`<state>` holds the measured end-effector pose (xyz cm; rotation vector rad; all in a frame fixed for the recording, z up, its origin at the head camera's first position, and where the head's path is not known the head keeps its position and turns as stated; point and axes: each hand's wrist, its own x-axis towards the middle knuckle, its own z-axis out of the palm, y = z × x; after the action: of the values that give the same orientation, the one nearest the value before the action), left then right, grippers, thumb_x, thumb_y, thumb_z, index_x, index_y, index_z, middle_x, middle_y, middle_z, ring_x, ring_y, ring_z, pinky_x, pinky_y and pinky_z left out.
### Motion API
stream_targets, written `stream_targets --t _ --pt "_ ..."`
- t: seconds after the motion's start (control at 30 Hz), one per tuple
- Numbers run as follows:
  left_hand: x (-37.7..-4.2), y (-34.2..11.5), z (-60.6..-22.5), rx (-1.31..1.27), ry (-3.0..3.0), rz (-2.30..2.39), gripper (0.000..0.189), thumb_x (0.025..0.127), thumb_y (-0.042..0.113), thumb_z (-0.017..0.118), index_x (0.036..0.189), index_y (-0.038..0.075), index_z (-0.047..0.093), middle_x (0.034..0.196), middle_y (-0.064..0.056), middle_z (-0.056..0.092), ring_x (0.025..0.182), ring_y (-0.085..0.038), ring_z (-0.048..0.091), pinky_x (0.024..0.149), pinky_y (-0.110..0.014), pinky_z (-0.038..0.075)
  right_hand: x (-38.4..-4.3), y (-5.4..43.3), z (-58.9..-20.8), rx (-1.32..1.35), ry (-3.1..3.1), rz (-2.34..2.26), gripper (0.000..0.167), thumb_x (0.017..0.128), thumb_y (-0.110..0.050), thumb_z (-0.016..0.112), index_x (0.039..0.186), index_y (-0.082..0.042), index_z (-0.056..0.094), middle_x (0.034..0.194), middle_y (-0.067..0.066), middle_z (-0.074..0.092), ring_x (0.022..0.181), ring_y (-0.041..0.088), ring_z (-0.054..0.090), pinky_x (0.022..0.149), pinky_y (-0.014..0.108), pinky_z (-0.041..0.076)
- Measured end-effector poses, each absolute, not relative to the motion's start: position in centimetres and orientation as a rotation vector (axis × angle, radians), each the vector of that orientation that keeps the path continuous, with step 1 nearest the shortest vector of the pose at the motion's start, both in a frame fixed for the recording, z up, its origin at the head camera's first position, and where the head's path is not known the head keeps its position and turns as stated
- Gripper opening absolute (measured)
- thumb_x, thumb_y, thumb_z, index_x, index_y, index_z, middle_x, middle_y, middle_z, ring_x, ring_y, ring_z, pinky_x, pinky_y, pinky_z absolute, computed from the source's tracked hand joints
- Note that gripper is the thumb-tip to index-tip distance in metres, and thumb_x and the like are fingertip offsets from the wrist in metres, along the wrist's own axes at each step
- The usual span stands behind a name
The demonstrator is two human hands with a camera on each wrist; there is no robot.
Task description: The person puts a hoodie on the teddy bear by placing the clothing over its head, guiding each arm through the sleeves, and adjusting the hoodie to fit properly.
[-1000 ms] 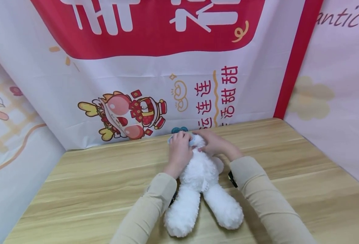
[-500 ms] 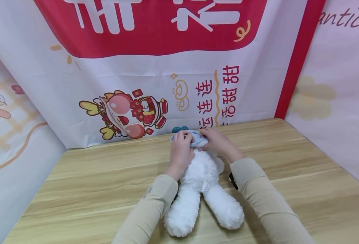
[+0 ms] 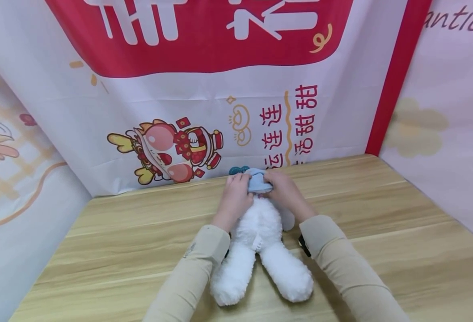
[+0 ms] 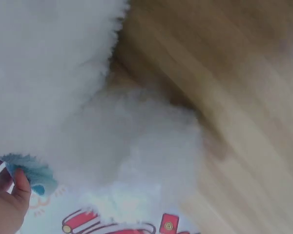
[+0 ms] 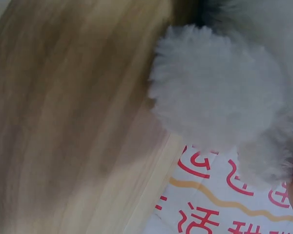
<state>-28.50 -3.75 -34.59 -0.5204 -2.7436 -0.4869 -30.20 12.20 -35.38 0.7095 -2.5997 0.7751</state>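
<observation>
A fluffy white plush toy (image 3: 256,223) lies on the wooden table with its legs toward me. At its far end a light blue fabric piece (image 3: 258,181) covers the head, bunched between my two hands. My left hand (image 3: 234,197) pinches the fabric's left side, and my right hand (image 3: 286,190) grips its right edge. In the left wrist view, a thumb and fingers pinch the blue cloth (image 4: 31,173) beside the white fur (image 4: 44,73). The right wrist view shows a round, furry limb (image 5: 215,92), with only a bit of a finger at the right edge.
The wooden tabletop (image 3: 140,241) spreads out on both sides of the toy. Close behind the toy hangs a printed white and red cloth backdrop (image 3: 204,94), meeting the table's back edge. Further printed cloths stand at the left (image 3: 27,179) and right (image 3: 441,188).
The blue fabric, mostly hidden under the hands before, now shows spread over the toy's head between them. My right hand has moved from the white fur onto the fabric. The body has shifted slightly left.
</observation>
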Motion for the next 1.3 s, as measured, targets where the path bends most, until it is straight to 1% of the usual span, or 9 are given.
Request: stream_targets --t 0.13,0.37,0.47,0.57,0.73,0.9,1.1,1.2,1.3 --pt "-28.6 -4.2 -34.2 -0.527 -2.821 -0.41 0.041 0.089 0.015 0.062 0.128 0.004 0.054 0.129 -0.014 0.057 0.119 -0.032 0.049 0.104 -0.04 0.042 -30.2 12.0 -35.1 0.637 -2.654 0.864 0.03 0.077 -0.013 0.078 0.077 -0.006 0.048 0.083 0.009 0.057 0.079 0.022 0.051 0.073 0.035 0.044" --pt "-28.8 -4.5 -33.9 -0.438 -2.922 -0.359 0.046 0.094 0.025 0.059 0.132 0.002 0.049 0.134 -0.014 0.054 0.125 -0.03 0.048 0.108 -0.04 0.041 -30.3 12.6 -34.6 0.482 -2.804 0.862 0.062 0.075 -0.033 0.08 0.123 -0.004 0.054 0.125 0.017 0.051 0.116 0.034 0.049 0.103 0.048 0.042" --pt "-28.8 -4.5 -34.0 -0.408 -2.945 -0.375 0.047 0.094 0.025 0.059 0.134 0.003 0.047 0.138 -0.014 0.052 0.128 -0.03 0.046 0.109 -0.041 0.04 -30.2 13.1 -34.4 0.538 -2.846 0.771 0.067 0.078 -0.041 0.076 0.131 -0.006 0.053 0.133 0.018 0.049 0.124 0.036 0.046 0.107 0.05 0.039" --pt "-28.8 -4.4 -34.1 -0.4 -2.953 -0.398 0.049 0.094 0.025 0.058 0.136 0.004 0.045 0.14 -0.013 0.05 0.128 -0.03 0.046 0.108 -0.041 0.04 -30.2 14.1 -34.1 0.677 -2.872 0.847 0.063 0.085 -0.031 0.071 0.137 -0.004 0.048 0.137 0.02 0.048 0.126 0.038 0.046 0.107 0.051 0.038" --pt "-28.7 -4.3 -34.2 -0.409 -2.927 -0.436 0.047 0.093 0.022 0.06 0.135 0.005 0.046 0.139 -0.012 0.051 0.127 -0.028 0.047 0.107 -0.041 0.042 -30.5 15.5 -33.6 0.831 -2.916 1.04 0.053 0.086 -0.007 0.067 0.135 -0.002 0.046 0.134 0.021 0.052 0.117 0.035 0.052 0.099 0.049 0.045" --pt "-28.7 -4.1 -34.7 -0.465 -2.858 -0.384 0.04 0.09 0.019 0.063 0.125 0.007 0.051 0.129 -0.011 0.057 0.116 -0.027 0.053 0.096 -0.04 0.049 -30.8 15.4 -34.9 0.833 -2.796 1.036 0.032 0.078 0.002 0.07 0.106 -0.001 0.057 0.11 0.016 0.061 0.103 0.031 0.056 0.093 0.046 0.047" --pt "-28.7 -4.2 -34.7 -0.537 -2.839 -0.276 0.048 0.09 0.017 0.061 0.137 0.015 0.05 0.129 -0.013 0.056 0.117 -0.029 0.053 0.093 -0.042 0.05 -30.6 14.4 -36.3 0.646 -2.736 0.929 0.017 0.078 0.003 0.068 0.08 -0.007 0.054 0.087 0.01 0.062 0.087 0.026 0.057 0.082 0.043 0.048" --pt "-28.9 -4.4 -34.2 -0.546 -2.907 -0.328 0.049 0.09 0.016 0.059 0.138 0.016 0.048 0.132 -0.014 0.053 0.12 -0.03 0.051 0.098 -0.045 0.048 -30.4 13.7 -36.4 0.506 -2.772 0.907 0.017 0.08 0.007 0.062 0.088 -0.006 0.054 0.09 0.013 0.063 0.086 0.028 0.058 0.08 0.043 0.049" --pt "-29.2 -4.7 -33.6 -0.567 -2.992 -0.425 0.054 0.089 0.013 0.058 0.141 0.015 0.045 0.141 -0.014 0.048 0.129 -0.031 0.047 0.108 -0.045 0.041 -30.3 13.2 -36.1 0.453 -2.812 0.932 0.038 0.081 0.007 0.058 0.117 -0.005 0.056 0.111 0.019 0.064 0.103 0.034 0.059 0.091 0.047 0.049"
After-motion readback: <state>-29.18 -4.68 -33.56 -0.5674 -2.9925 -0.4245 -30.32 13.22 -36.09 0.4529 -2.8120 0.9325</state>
